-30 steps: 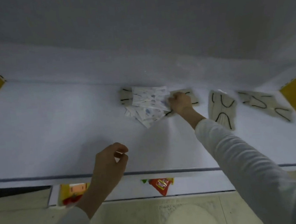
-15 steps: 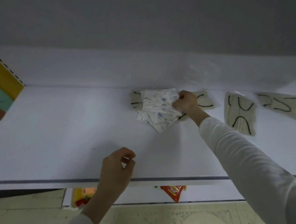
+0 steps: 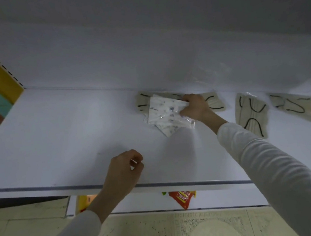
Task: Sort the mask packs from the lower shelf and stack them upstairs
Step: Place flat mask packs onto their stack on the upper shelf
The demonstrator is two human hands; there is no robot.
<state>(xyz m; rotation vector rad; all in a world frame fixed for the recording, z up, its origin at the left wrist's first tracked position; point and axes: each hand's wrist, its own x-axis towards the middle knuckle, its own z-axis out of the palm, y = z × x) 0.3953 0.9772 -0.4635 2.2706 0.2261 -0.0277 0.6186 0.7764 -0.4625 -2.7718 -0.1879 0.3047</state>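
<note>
While the head view looks down over a white upper shelf, the right hand reaches to the back of it, close to the rear wall, with its fingers curled round one end of a fanned bundle of patterned mask packs in clear wrappers. This bundle lies on the shelf and partly over a cream pack with black loops, whose ends show on either side of the hand. Two more cream packs lie flat further right along the same shelf, apart from the bundle. The left hand hovers over the shelf's front edge, its fingers loosely curled towards the thumb and holding nothing. Below the edge, a red packet and a yellow packet show on the lower shelf, above a speckled tiled floor.
</note>
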